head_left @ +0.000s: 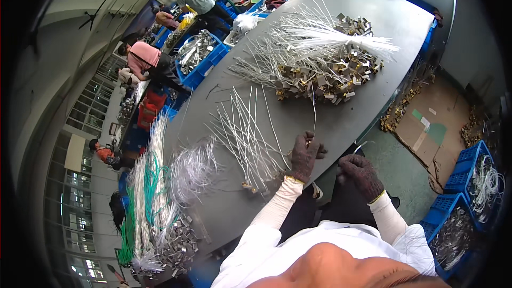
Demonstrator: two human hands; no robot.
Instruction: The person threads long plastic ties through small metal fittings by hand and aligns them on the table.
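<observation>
My left hand, in a dark knitted glove, is closed at the table's near edge. A thin pale wire runs from its fingers up toward the pile, and a small brass-coloured bit shows at the fingertips. Beside it, just off the table edge, my right hand wears a matching glove, its fingers pinched together. A thin white strip curves up from those fingers. Ahead lies a heap of small metal clips with wires attached. Left of my left hand, loose wires lie spread, with a few brass-ended pieces.
The grey table curves away from me. A bundle of white ties tops the heap. Clear strands and long white and green wires lie at left. Blue crates and cardboard are at right. Several people work at far left.
</observation>
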